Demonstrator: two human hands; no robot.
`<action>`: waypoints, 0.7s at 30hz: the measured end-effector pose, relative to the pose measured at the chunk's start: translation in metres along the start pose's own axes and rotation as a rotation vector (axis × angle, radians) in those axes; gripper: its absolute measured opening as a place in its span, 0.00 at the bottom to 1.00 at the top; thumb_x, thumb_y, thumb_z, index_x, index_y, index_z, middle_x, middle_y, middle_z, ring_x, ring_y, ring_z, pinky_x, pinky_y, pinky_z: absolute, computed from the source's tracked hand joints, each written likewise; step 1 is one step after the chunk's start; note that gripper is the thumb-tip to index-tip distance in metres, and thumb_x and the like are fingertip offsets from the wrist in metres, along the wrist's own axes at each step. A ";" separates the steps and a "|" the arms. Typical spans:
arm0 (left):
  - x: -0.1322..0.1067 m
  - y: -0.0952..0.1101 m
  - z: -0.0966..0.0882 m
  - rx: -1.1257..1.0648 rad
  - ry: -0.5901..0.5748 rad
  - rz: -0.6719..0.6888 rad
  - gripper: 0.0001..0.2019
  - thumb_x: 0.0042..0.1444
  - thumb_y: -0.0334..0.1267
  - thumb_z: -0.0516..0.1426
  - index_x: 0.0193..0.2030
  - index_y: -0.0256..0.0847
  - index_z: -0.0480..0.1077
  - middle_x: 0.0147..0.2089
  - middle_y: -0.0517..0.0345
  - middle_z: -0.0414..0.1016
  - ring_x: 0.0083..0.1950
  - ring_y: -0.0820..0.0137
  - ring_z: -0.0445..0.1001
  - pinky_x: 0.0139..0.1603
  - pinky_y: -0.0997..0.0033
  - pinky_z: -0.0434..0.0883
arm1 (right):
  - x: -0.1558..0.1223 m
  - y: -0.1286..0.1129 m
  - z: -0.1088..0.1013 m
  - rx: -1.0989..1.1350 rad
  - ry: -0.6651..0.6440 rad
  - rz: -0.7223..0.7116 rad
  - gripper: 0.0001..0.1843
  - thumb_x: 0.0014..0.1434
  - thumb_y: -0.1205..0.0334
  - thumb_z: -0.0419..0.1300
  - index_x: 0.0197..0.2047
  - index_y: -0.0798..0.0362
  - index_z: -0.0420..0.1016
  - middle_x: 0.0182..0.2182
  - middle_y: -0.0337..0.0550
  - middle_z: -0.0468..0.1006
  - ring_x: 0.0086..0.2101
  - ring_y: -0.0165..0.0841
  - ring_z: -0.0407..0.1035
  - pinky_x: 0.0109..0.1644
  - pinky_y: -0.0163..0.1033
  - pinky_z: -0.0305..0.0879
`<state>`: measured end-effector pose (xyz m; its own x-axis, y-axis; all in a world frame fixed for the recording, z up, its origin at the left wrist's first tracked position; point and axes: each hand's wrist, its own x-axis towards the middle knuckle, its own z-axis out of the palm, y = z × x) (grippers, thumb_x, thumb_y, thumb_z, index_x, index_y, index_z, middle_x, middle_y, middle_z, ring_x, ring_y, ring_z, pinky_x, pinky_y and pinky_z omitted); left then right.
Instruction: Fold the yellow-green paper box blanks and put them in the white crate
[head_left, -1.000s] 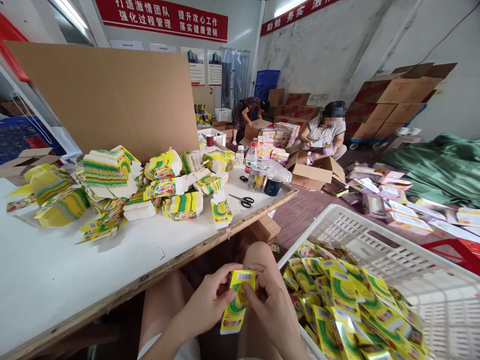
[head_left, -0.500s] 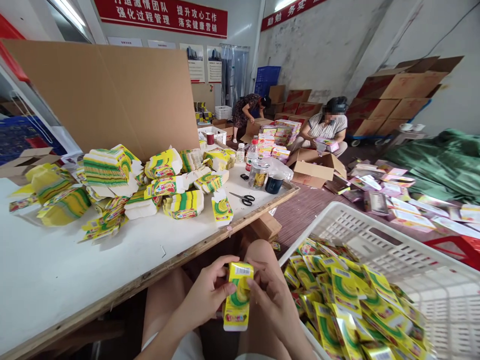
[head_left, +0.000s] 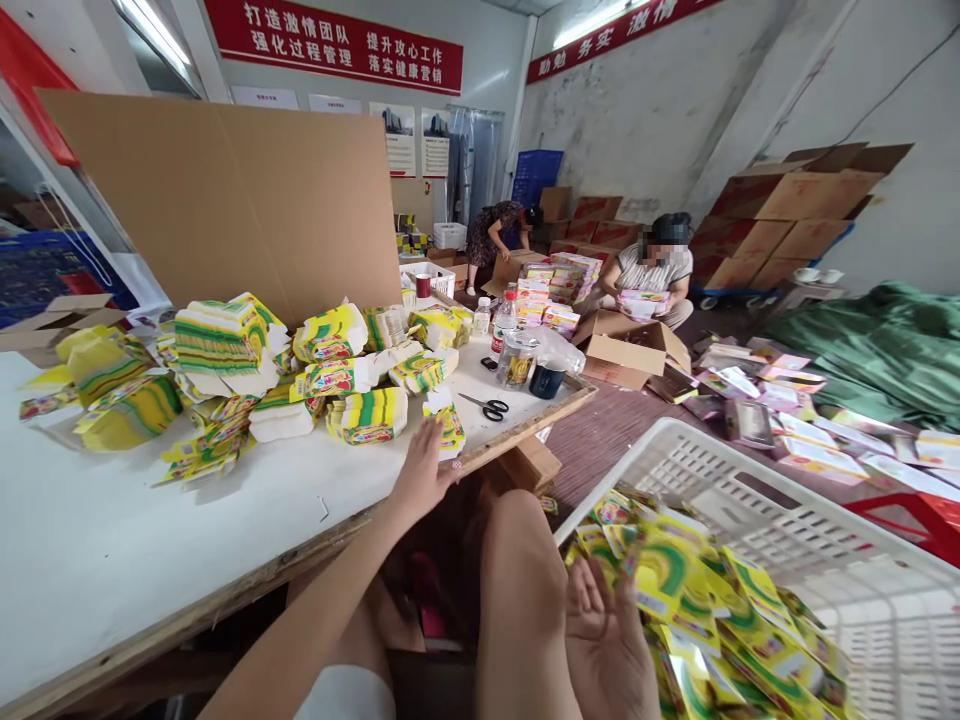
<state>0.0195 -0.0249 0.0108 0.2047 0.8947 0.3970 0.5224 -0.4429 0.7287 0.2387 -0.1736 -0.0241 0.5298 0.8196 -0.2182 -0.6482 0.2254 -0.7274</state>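
My left hand stretches out over the white table's edge, fingers laid flat against a small stack of flat yellow-green cartons. My right hand lies palm up and open beside my knee, at the rim of the white plastic basket. It holds nothing. A blurred made-up yellow-green box sits just past its fingertips, on top of the heap of similar boxes filling the basket.
Bundles of flat cartons cover the table's far side before a big cardboard sheet. Scissors, a bottle and a dark cup stand at the right corner. Two other people work at boxes behind. Packets litter the floor.
Both hands held one yellow-green box over my lap. Now the box is out of them, my left hand has reached up to the table's cartons, and my right hand has opened by the basket.
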 end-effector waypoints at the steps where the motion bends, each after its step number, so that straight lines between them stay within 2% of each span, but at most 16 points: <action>1: 0.006 -0.012 0.001 0.035 0.008 0.007 0.35 0.57 0.39 0.63 0.69 0.34 0.58 0.74 0.34 0.56 0.76 0.44 0.48 0.72 0.35 0.50 | 0.000 0.000 -0.004 -0.021 -0.031 0.055 0.19 0.50 0.45 0.72 0.38 0.49 0.80 0.32 0.42 0.81 0.30 0.34 0.77 0.31 0.36 0.78; 3: 0.012 -0.031 0.002 0.095 0.011 0.039 0.28 0.58 0.37 0.62 0.65 0.33 0.65 0.69 0.33 0.64 0.72 0.43 0.58 0.69 0.35 0.58 | -0.003 0.004 -0.010 -0.032 -0.077 0.160 0.19 0.51 0.47 0.72 0.41 0.49 0.81 0.30 0.39 0.79 0.27 0.31 0.75 0.26 0.33 0.75; 6: 0.011 -0.045 0.000 0.163 0.028 0.126 0.14 0.64 0.33 0.55 0.54 0.38 0.76 0.59 0.41 0.77 0.62 0.49 0.74 0.63 0.43 0.71 | -0.009 0.013 -0.008 0.034 -0.083 0.282 0.18 0.47 0.51 0.76 0.40 0.49 0.82 0.27 0.34 0.76 0.23 0.27 0.71 0.23 0.30 0.71; 8: 0.004 -0.044 -0.004 0.195 0.073 0.206 0.15 0.66 0.31 0.51 0.53 0.41 0.76 0.57 0.46 0.80 0.59 0.55 0.77 0.62 0.48 0.75 | -0.014 0.017 0.001 0.043 -0.091 0.322 0.18 0.45 0.53 0.77 0.38 0.50 0.82 0.24 0.33 0.75 0.23 0.26 0.70 0.23 0.29 0.70; 12: -0.030 -0.022 -0.011 0.203 0.147 0.453 0.21 0.67 0.25 0.48 0.64 0.40 0.68 0.63 0.46 0.75 0.64 0.60 0.73 0.65 0.52 0.73 | -0.024 0.017 0.029 -0.070 -0.153 0.360 0.24 0.45 0.46 0.76 0.39 0.54 0.83 0.29 0.41 0.82 0.28 0.32 0.75 0.29 0.33 0.74; 14: -0.059 -0.004 -0.010 0.177 0.108 0.607 0.23 0.67 0.25 0.51 0.66 0.43 0.65 0.64 0.50 0.74 0.65 0.62 0.72 0.64 0.58 0.74 | -0.030 0.015 0.042 -0.108 -0.159 0.323 0.27 0.45 0.42 0.74 0.40 0.54 0.83 0.33 0.45 0.84 0.31 0.35 0.77 0.33 0.36 0.75; 16: -0.089 0.013 -0.008 0.154 0.022 0.721 0.23 0.66 0.27 0.54 0.67 0.42 0.64 0.63 0.50 0.75 0.66 0.61 0.71 0.63 0.61 0.75 | -0.033 0.012 0.050 -0.136 -0.164 0.265 0.24 0.44 0.45 0.76 0.40 0.51 0.84 0.36 0.43 0.85 0.34 0.37 0.78 0.36 0.37 0.75; 17: -0.103 0.020 -0.006 0.130 -0.033 0.758 0.24 0.65 0.26 0.53 0.67 0.39 0.63 0.63 0.48 0.75 0.67 0.59 0.69 0.64 0.60 0.75 | -0.034 0.012 0.052 -0.156 -0.175 0.235 0.22 0.43 0.48 0.77 0.40 0.49 0.83 0.36 0.42 0.85 0.35 0.38 0.78 0.38 0.38 0.76; 19: -0.124 0.031 -0.004 0.017 -0.113 0.705 0.24 0.65 0.25 0.51 0.67 0.36 0.64 0.65 0.43 0.72 0.70 0.55 0.65 0.65 0.55 0.72 | -0.033 0.011 0.050 -0.212 -0.214 0.181 0.21 0.44 0.53 0.77 0.41 0.48 0.83 0.39 0.42 0.85 0.39 0.40 0.79 0.42 0.40 0.76; 21: -0.136 0.039 -0.003 -0.187 -0.108 0.451 0.23 0.65 0.25 0.50 0.66 0.38 0.66 0.69 0.42 0.67 0.71 0.54 0.63 0.68 0.52 0.69 | -0.033 0.012 0.046 -0.273 -0.280 0.181 0.21 0.47 0.52 0.76 0.43 0.49 0.82 0.39 0.44 0.85 0.39 0.42 0.79 0.42 0.42 0.76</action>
<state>0.0096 -0.1636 -0.0134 0.4655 0.6081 0.6430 0.2065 -0.7811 0.5893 0.1884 -0.1741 0.0046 0.2276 0.9529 -0.2002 -0.5281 -0.0519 -0.8476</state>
